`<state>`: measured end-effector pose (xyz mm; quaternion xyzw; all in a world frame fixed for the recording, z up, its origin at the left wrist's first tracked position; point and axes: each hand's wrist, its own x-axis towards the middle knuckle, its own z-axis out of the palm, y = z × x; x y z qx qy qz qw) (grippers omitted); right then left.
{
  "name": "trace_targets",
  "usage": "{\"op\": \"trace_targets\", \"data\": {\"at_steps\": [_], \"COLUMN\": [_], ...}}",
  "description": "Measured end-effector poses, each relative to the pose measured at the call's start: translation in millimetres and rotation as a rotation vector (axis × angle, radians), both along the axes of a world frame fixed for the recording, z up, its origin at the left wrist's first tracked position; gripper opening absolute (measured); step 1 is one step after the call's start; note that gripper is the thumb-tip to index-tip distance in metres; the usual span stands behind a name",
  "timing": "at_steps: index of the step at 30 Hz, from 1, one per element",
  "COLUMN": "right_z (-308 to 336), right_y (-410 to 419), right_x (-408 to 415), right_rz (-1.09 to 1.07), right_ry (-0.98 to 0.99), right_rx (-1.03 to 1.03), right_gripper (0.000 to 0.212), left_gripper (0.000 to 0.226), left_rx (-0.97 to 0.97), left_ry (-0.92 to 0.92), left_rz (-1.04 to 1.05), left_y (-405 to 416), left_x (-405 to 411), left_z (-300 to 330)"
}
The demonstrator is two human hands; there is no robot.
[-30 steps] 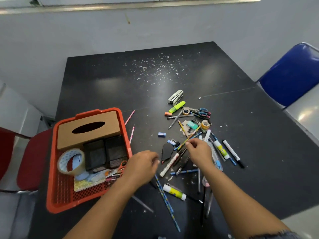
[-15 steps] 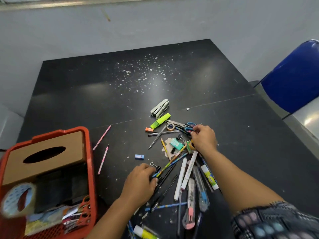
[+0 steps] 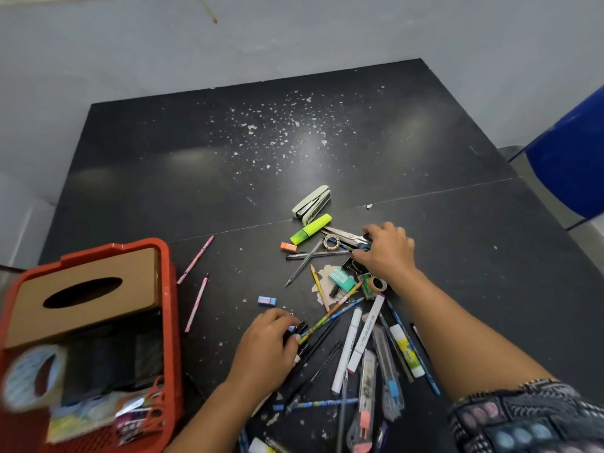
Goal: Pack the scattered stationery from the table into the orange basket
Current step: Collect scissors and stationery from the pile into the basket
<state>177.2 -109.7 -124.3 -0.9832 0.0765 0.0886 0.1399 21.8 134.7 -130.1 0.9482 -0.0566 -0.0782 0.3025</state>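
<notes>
1. The orange basket (image 3: 171, 308) stands at my left, at the table (image 3: 228, 165) edge, already holding a cardboard box (image 3: 88, 289) and a tape roll (image 3: 32, 377).
2. The stationery lies between my arms: markers (image 3: 348, 348), pencils, a stapler (image 3: 312, 204), a green highlighter (image 3: 310, 229).
3. My right hand (image 3: 389, 251) is curled over the handles of the scissors (image 3: 343, 236); I judge it grips them, blades pointing left.
4. My left hand (image 3: 268, 348) pinches small dark clips (image 3: 299, 328) beside the pencils.
5. To do this well, I should lift the scissors straight up so the little tape ring (image 3: 330, 241) beside them is not dragged, then carry both loads to the basket.
</notes>
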Motion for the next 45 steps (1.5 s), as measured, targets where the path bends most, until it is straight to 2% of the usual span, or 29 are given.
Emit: {"op": "trace_targets", "data": {"at_steps": [7,10,18,22,26,31,34,36,37,39,42,45], "right_z": [15,22,43,56,67,85,98,104,105,102,91,77], "right_y": [4,22,118,159,198,240,262,274,280,291,304,318], "right_x": [-55,-86,-165,-190,-204,-211,-212,-211,-211,-212,-221,-229], "right_rz": [-0.164,-0.148,0.172,0.345,0.514,0.644,0.690,0.643,0.591,0.469,0.395,0.411], "right_ry": [-0.201,-0.221,-0.247,-0.245,-0.209,-0.197,-0.177,-0.127,-0.121,-0.118,-0.020,0.092], "right_rx": [0.129,0.213,0.515,0.508,0.477,0.482,0.516,0.666,0.741,0.785,0.691,0.710], "right_gripper": [0.055,0.059,0.066,0.066,0.069,0.072,0.090,0.106,0.106,0.084,0.039,0.027], "left_gripper": [0.020,0.019,0.038,0.046,0.040,0.027,0.024,0.024,0.023,0.021,0.016,0.015], "left_rx": [-0.072,-0.108,-0.134,0.017,0.209,0.238,0.108,-0.033,-0.106,-0.295,-0.629,-0.872], "left_ry": [-0.085,-0.158,-0.385,-0.483,-0.529,-0.488,-0.409,-0.301,-0.252,-0.140,0.011,0.052], "left_rz": [0.002,0.001,0.096,0.157,0.148,0.126,0.178,0.309,0.390,0.534,0.707,0.814], "left_y": [5,14,63,103,144,185,202,210,213,219,224,228], "left_x": [-12,-25,-69,-88,-106,-116,-121,-123,-124,-125,-128,-129], "left_z": [15,23,43,50,57,66,69,73,75,80,85,83]}}
